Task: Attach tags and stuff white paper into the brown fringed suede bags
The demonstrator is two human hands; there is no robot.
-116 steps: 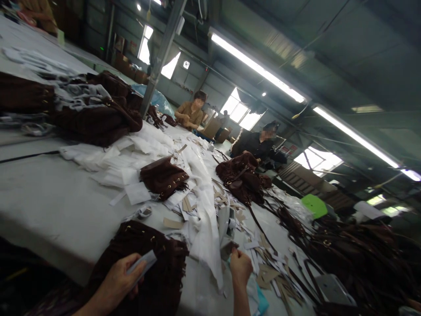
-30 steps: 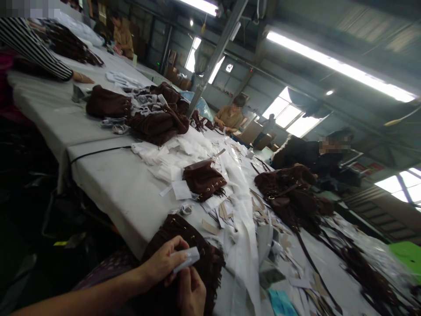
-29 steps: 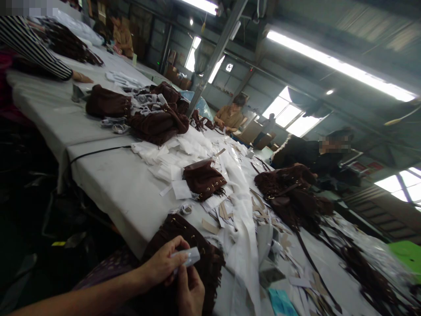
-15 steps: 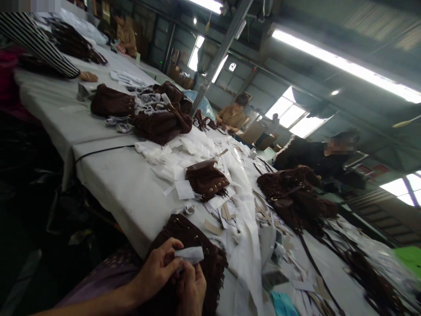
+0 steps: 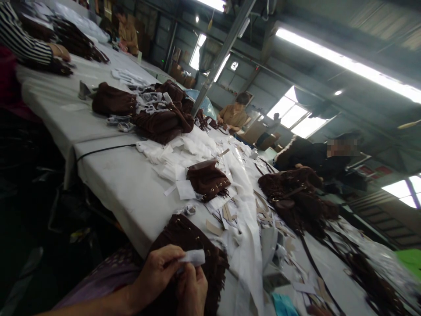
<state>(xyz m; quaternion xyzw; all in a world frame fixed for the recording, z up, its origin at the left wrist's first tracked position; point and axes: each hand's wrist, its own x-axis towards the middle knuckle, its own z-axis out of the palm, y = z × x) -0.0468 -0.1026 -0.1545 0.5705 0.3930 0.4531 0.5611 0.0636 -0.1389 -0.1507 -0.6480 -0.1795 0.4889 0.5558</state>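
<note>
A small white strip of paper or thin wrapping [image 5: 195, 257] is pinched between both my hands at the lower middle of the view. My left hand [image 5: 162, 268] comes in from the lower left, its thumb and fingers pressed together on the strip's near end. From below, my right hand [image 5: 191, 286] grips the strip's lower edge, with its fingertips partly hidden. Under both hands lies a dark brown fringed bag [image 5: 179, 228] with metal eyelets, at the table's edge near my lap. Whatever the strip wraps, if anything, cannot be made out.
Another brown fringed bag [image 5: 207, 177] lies ahead on the white table [image 5: 108, 175], among white sheets [image 5: 184, 151] and card scraps. Brown bags [image 5: 161, 123] are heaped farther left, more [image 5: 296, 193] at right. A metal post [image 5: 220, 57] rises behind. Several people work around the table.
My left fingers have straightened and closed along the strip, which has shifted slightly. At far left, the striped-sleeved arm has drawn back to the left, onto brown material.
</note>
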